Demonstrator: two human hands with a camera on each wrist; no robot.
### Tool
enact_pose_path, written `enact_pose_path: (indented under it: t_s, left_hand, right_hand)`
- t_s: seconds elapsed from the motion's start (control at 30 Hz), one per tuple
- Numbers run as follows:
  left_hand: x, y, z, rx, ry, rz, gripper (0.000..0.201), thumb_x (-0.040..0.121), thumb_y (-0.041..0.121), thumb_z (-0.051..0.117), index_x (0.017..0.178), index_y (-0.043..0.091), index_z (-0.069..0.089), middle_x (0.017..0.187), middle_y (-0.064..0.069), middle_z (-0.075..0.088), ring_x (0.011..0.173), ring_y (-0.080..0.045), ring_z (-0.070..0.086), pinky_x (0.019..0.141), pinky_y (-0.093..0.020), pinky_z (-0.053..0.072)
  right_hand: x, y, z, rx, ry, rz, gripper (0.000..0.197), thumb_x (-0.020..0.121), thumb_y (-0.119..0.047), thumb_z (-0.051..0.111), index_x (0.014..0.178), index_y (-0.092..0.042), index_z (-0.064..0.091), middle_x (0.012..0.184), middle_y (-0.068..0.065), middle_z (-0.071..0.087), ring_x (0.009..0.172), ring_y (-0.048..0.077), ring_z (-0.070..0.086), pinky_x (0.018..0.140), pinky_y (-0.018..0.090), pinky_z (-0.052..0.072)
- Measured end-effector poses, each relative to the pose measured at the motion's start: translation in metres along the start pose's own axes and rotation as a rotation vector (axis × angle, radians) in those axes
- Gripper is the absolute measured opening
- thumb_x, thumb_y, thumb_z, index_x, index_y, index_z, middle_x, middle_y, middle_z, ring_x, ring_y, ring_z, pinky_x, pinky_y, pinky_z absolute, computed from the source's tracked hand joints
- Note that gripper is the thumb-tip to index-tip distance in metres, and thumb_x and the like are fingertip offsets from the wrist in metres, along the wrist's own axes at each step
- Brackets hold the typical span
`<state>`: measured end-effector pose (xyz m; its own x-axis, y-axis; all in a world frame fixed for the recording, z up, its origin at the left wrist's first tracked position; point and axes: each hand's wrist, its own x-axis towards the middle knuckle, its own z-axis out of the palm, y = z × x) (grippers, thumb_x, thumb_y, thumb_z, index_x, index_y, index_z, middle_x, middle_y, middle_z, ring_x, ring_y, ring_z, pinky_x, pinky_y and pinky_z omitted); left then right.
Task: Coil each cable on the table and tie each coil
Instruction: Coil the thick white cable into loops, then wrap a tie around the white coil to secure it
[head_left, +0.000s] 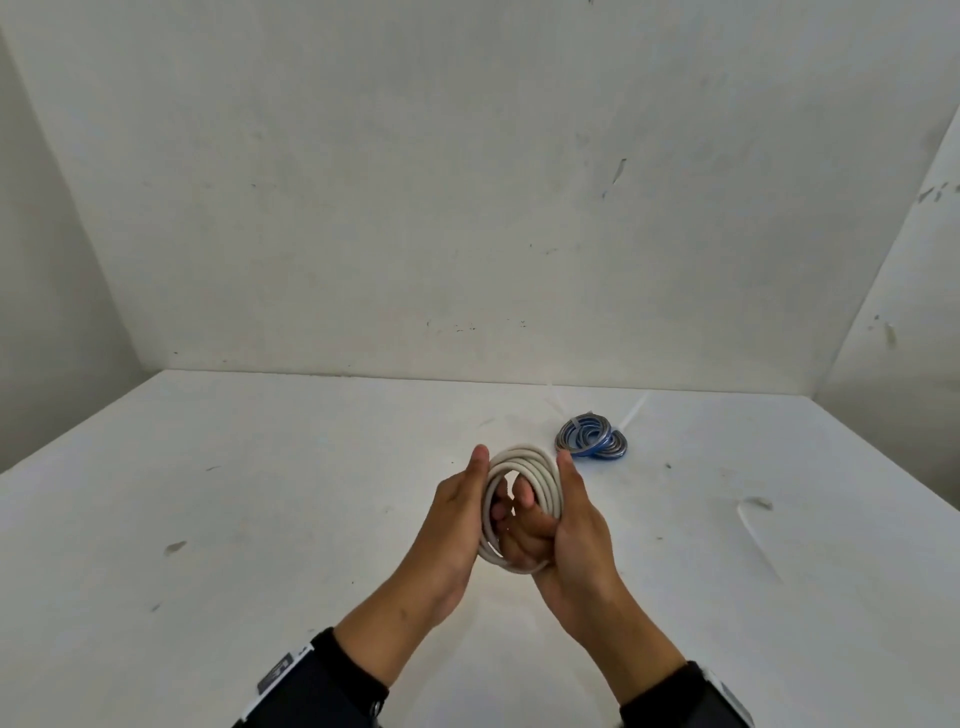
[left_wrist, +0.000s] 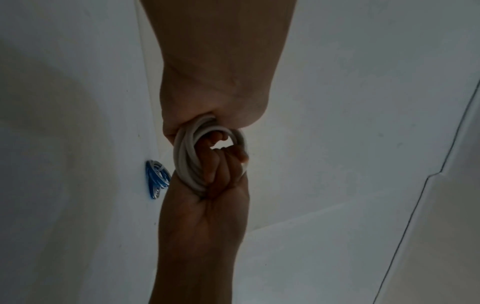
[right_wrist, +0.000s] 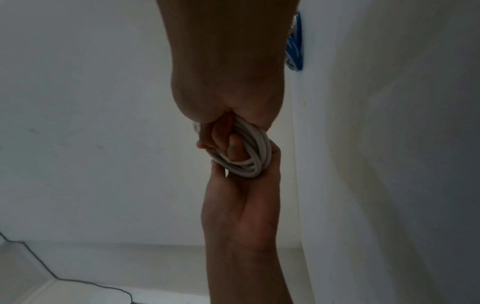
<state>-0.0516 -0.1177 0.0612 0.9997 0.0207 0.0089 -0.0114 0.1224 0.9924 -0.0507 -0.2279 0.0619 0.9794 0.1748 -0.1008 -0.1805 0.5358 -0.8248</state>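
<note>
A white cable coil (head_left: 522, 467) is held upright above the table (head_left: 260, 519) between both hands. My left hand (head_left: 475, 488) grips its left side, thumb up along the outer rim and fingers curled through the middle. My right hand (head_left: 569, 499) grips the right side the same way. In the left wrist view the white coil (left_wrist: 185, 160) runs from my left hand (left_wrist: 197, 123) into the right hand (left_wrist: 215, 181). The right wrist view shows the white coil (right_wrist: 255, 158) between the right hand (right_wrist: 233, 115) and left hand (right_wrist: 241, 185). A blue cable coil (head_left: 592, 441) lies on the table behind, bound by a white tie.
Thin white strips (head_left: 636, 408) lie on the table just behind the blue coil (left_wrist: 155, 179). White walls close the table at the back and on both sides. A dark thin cord (right_wrist: 52, 273) runs along the floor in the right wrist view.
</note>
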Motion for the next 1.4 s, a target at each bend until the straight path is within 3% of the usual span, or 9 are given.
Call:
enact_pose_path:
  t_s: [0.23, 0.4, 0.7, 0.9, 0.97, 1.1, 1.23, 1.3, 1.4]
  left_hand:
    - [-0.007, 0.014, -0.006, -0.008, -0.178, -0.104, 0.046, 0.099, 0.046, 0.034, 0.069, 0.015, 0.051, 0.054, 0.002, 0.041, 0.057, -0.016, 0.049, 0.075, -0.029, 0.042]
    - [-0.002, 0.004, 0.001, -0.162, 0.034, -0.128, 0.047, 0.099, 0.044, 0.033, 0.063, 0.015, 0.040, 0.044, 0.008, 0.027, 0.038, -0.009, 0.027, 0.057, -0.024, 0.032]
    - [0.020, -0.011, 0.003, -0.320, 0.250, -0.135, 0.049, 0.100, 0.041, 0.035, 0.062, 0.012, 0.040, 0.041, 0.006, 0.024, 0.035, -0.009, 0.025, 0.038, -0.019, 0.036]
    - [0.032, -0.022, 0.009, -0.365, 0.255, -0.182, 0.048, 0.100, 0.041, 0.036, 0.062, 0.013, 0.040, 0.042, 0.007, 0.022, 0.035, -0.010, 0.020, 0.038, -0.020, 0.029]
    - [0.035, -0.026, 0.007, -0.401, 0.258, -0.215, 0.047, 0.100, 0.041, 0.037, 0.062, 0.012, 0.039, 0.041, 0.008, 0.020, 0.033, -0.009, 0.018, 0.036, -0.020, 0.023]
    - [0.039, -0.032, -0.001, -0.442, 0.281, -0.277, 0.047, 0.100, 0.039, 0.038, 0.062, 0.012, 0.037, 0.041, 0.007, 0.020, 0.032, -0.008, 0.016, 0.033, -0.017, 0.020]
    - [0.040, -0.033, -0.005, -0.455, 0.281, -0.315, 0.046, 0.100, 0.039, 0.038, 0.063, 0.012, 0.038, 0.040, 0.007, 0.020, 0.031, -0.008, 0.017, 0.032, -0.017, 0.019]
    - [0.042, -0.032, -0.006, -0.466, 0.276, -0.314, 0.046, 0.100, 0.040, 0.038, 0.063, 0.012, 0.038, 0.040, 0.007, 0.020, 0.031, -0.008, 0.017, 0.032, -0.017, 0.020]
    - [0.045, -0.030, -0.006, -0.476, 0.272, -0.304, 0.046, 0.100, 0.040, 0.037, 0.063, 0.012, 0.038, 0.040, 0.007, 0.021, 0.031, -0.008, 0.017, 0.032, -0.017, 0.021]
  right_hand:
    - [0.013, 0.001, -0.006, -0.074, 0.171, 0.002, 0.054, 0.100, -0.045, 0.037, 0.063, -0.009, 0.054, 0.044, 0.002, 0.032, 0.038, 0.019, 0.039, 0.045, 0.026, 0.037]
    - [0.013, 0.010, 0.004, -0.189, 0.147, -0.078, 0.048, 0.102, -0.040, 0.033, 0.071, -0.009, 0.052, 0.046, -0.002, 0.034, 0.040, 0.010, 0.032, 0.040, 0.020, 0.034]
    - [0.024, 0.013, -0.011, -0.925, 0.013, -0.366, 0.009, 0.096, -0.022, 0.054, 0.100, -0.015, 0.057, 0.091, 0.003, 0.065, 0.084, 0.016, 0.065, 0.072, 0.022, 0.051]
    - [0.044, -0.013, -0.032, -1.085, 0.006, -0.273, 0.038, 0.100, -0.035, 0.044, 0.074, -0.013, 0.061, 0.077, 0.005, 0.053, 0.074, 0.019, 0.049, 0.072, 0.034, 0.040]
    - [0.059, -0.027, -0.056, -1.280, 0.210, -0.315, 0.028, 0.099, -0.029, 0.046, 0.096, -0.019, 0.072, 0.103, 0.008, 0.062, 0.100, 0.024, 0.056, 0.089, 0.035, 0.041]
    - [0.077, -0.058, -0.108, -1.683, 0.609, -0.092, 0.037, 0.097, -0.036, 0.044, 0.133, -0.024, 0.047, 0.150, 0.019, 0.030, 0.141, 0.039, 0.021, 0.110, 0.053, 0.024]
    - [0.091, -0.070, -0.154, -1.698, 0.721, 0.267, 0.048, 0.100, -0.029, 0.039, 0.145, -0.016, 0.029, 0.156, 0.031, -0.003, 0.145, 0.045, -0.004, 0.114, 0.060, 0.008]
    - [0.091, -0.067, -0.165, -1.737, 0.700, 0.315, 0.045, 0.100, -0.021, 0.037, 0.143, -0.010, 0.032, 0.153, 0.032, 0.015, 0.143, 0.044, 0.014, 0.115, 0.052, 0.021]
    - [0.092, -0.061, -0.159, -1.849, 0.607, 0.070, 0.034, 0.095, -0.005, 0.039, 0.127, -0.001, 0.051, 0.133, 0.022, 0.049, 0.127, 0.036, 0.045, 0.101, 0.038, 0.039]
